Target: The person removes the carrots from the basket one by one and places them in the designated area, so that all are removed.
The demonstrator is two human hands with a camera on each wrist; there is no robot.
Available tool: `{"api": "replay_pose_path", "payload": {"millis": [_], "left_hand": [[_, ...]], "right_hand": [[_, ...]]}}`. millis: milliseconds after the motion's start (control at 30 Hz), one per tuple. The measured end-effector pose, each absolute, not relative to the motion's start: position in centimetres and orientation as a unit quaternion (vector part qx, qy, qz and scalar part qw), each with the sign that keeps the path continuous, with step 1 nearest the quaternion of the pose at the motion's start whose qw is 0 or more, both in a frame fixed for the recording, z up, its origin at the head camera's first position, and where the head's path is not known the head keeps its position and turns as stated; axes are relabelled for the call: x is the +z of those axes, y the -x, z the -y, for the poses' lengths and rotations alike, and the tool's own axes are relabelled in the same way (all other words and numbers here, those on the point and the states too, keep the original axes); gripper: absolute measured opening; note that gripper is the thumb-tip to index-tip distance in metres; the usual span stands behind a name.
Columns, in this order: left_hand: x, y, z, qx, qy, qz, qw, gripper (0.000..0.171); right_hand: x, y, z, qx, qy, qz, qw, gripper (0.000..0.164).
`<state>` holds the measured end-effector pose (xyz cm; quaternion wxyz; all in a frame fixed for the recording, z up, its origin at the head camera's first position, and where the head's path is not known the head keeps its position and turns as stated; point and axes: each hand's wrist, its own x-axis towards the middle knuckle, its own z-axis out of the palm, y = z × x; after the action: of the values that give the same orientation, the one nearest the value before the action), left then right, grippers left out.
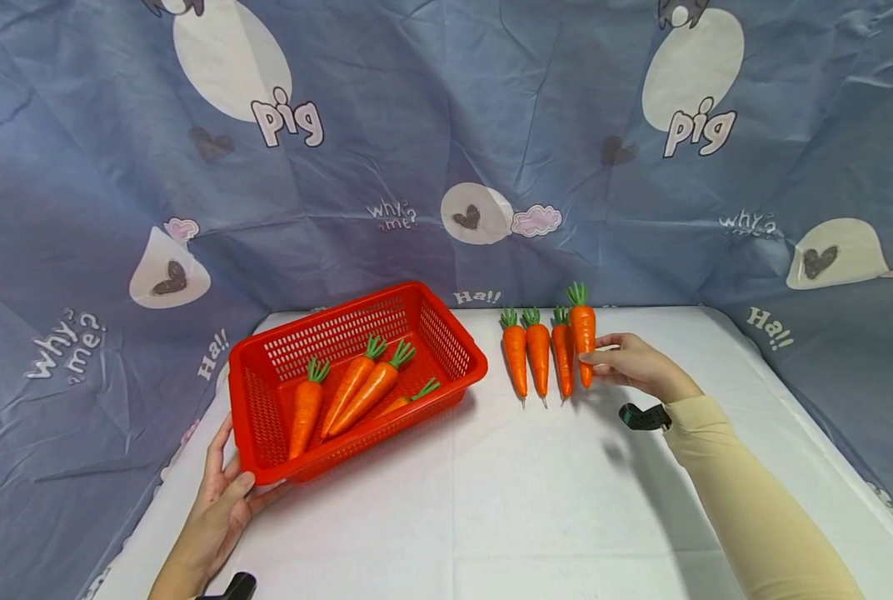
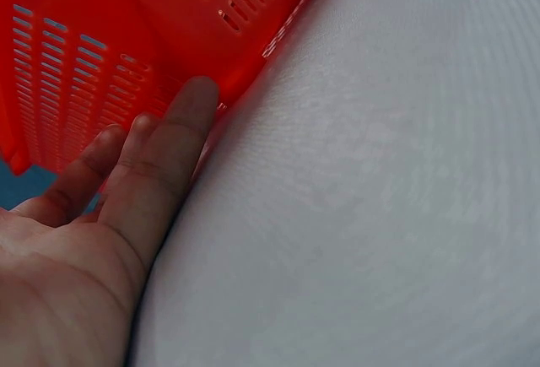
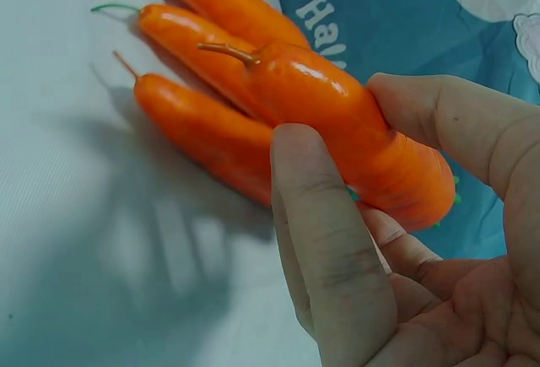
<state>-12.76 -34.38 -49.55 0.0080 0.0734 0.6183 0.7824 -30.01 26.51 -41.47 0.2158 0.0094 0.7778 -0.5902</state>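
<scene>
At the right of the head view, my right hand (image 1: 634,365) pinches an orange carrot (image 1: 583,329) with a green top between thumb and fingers. The right wrist view shows the held carrot (image 3: 325,89) tilted, its thin root tip pointing left. Beside it, three more carrots (image 1: 539,354) stand in a row on the white table, tops toward the back. My left hand (image 1: 217,508) is at the near left corner of a red slotted basket (image 1: 446,392). In the left wrist view its fingers (image 2: 156,164) lie fairly straight against the basket's outer wall.
Several carrots (image 1: 307,412) lie inside the basket, one partly hidden by the near wall. A blue printed cloth (image 1: 386,125) hangs behind the white-covered table (image 1: 536,500). The basket sits angled, left of the carrot row.
</scene>
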Motion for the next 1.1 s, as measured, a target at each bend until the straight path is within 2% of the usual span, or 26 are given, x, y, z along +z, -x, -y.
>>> {"api": "replay_pose_path", "payload": {"millis": [400,1100], "left_hand": [[-49.5,12.7,34.4,0.78,-0.065,-0.622,0.009,0.077],[-49.5,12.8,34.3,0.777,-0.066,-0.626,0.01,0.077]], "right_hand": [[-43.5,30.2,-28.1,-0.599,-0.029,-0.77,0.217,0.052],[-45.0,30.4,-28.3,-0.565,-0.063,-0.789,0.235,0.04]]}}
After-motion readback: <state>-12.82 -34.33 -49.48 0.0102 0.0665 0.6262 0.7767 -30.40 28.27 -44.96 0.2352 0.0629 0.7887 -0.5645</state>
